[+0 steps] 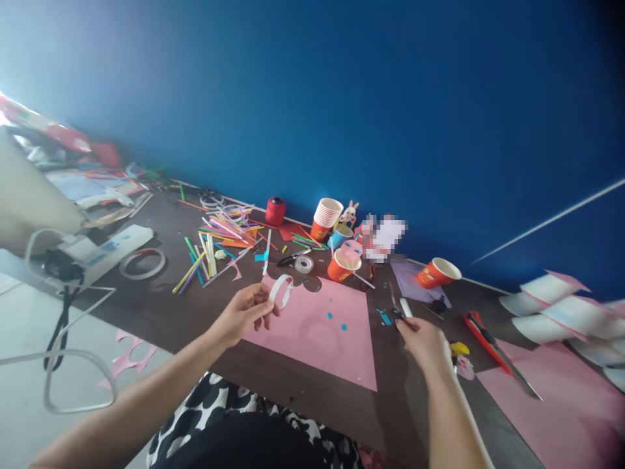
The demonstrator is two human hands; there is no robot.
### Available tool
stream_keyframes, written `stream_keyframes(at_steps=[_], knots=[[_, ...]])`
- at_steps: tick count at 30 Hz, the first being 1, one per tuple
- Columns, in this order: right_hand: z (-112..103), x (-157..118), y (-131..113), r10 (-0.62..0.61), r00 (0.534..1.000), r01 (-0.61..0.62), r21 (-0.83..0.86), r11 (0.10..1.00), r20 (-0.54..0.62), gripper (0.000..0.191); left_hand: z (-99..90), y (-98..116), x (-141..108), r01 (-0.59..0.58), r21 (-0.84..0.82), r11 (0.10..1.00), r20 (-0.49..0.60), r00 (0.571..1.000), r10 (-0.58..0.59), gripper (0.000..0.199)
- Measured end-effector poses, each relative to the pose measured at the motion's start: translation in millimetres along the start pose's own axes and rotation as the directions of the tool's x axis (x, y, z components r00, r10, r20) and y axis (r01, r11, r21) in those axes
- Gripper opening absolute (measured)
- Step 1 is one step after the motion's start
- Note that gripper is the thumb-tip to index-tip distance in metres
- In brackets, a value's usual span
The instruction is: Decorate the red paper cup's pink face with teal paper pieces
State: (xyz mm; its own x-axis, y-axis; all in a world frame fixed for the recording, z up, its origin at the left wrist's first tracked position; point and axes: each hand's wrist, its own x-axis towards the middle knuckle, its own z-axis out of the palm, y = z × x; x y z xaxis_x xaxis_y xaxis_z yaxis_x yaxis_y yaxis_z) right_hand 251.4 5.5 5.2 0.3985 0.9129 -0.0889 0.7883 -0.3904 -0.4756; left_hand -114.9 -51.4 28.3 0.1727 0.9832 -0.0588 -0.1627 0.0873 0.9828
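My left hand (251,309) pinches a white paper ring (281,291) and holds it up over the left part of a pink paper sheet (317,332). To the right of that sheet, my right hand (420,339) has its fingers closed on the dark handles of a pair of scissors (396,309), whose blades point away from me. Small blue paper scraps (384,317) lie just left of the scissors, and a few blue dots (344,327) rest on the pink sheet.
Colored straws (227,234), a tape roll (303,264), stacked paper cups (326,218) and a decorated red cup (344,264) stand or lie behind. A red cutter (493,345) and white paper rolls (551,306) are at the right, a power strip (117,251) at the left.
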Motion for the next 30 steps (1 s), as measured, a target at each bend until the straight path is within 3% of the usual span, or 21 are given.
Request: stream_keyframes(at_steps=[2, 4, 6, 9, 15, 20, 25, 30], knots=[[3, -13, 2, 0.040, 0.999, -0.031, 0.381, 0.924, -0.015, 0.036, -0.2, -1, 1, 0.024, -0.043, 0.999, -0.001, 1.000, -0.024, 0.017], [6, -29, -1, 0.079, 0.996, -0.078, 0.704, 0.705, 0.032, 0.036, -0.2, -3, 2, 0.052, -0.103, 0.993, -0.018, 0.998, -0.054, 0.014], [10, -46, -7, 0.019, 0.992, -0.116, 0.854, 0.507, 0.123, 0.032, 0.5, -6, 4, 0.067, -0.187, 0.980, -0.040, 0.996, -0.076, 0.009], [16, -67, -19, -0.098, 0.978, -0.134, 0.917, 0.375, 0.183, 0.026, 2.6, -9, 5, 0.056, -0.304, 0.951, -0.085, 0.993, -0.086, 0.003], [28, -101, -47, -0.321, 0.920, -0.085, 0.913, 0.398, 0.226, 0.027, 8.1, -13, 6, 0.049, -0.438, 0.898, -0.158, 0.979, -0.130, 0.005], [33, -122, -69, -0.442, 0.834, -0.109, 0.884, 0.455, 0.330, 0.025, 12.0, -13, 3, 0.054, -0.440, 0.896, -0.161, 0.977, -0.138, 0.008], [40, -133, -82, -0.489, 0.755, -0.178, 0.855, 0.487, 0.436, 0.026, 16.0, -9, -2, 0.069, -0.409, 0.910, -0.117, 0.985, -0.127, 0.006], [48, -136, -89, -0.487, 0.741, -0.208, 0.847, 0.489, 0.462, 0.030, 17.8, -10, -2, 0.038, -0.384, 0.922, -0.125, 0.988, -0.093, 0.003]])
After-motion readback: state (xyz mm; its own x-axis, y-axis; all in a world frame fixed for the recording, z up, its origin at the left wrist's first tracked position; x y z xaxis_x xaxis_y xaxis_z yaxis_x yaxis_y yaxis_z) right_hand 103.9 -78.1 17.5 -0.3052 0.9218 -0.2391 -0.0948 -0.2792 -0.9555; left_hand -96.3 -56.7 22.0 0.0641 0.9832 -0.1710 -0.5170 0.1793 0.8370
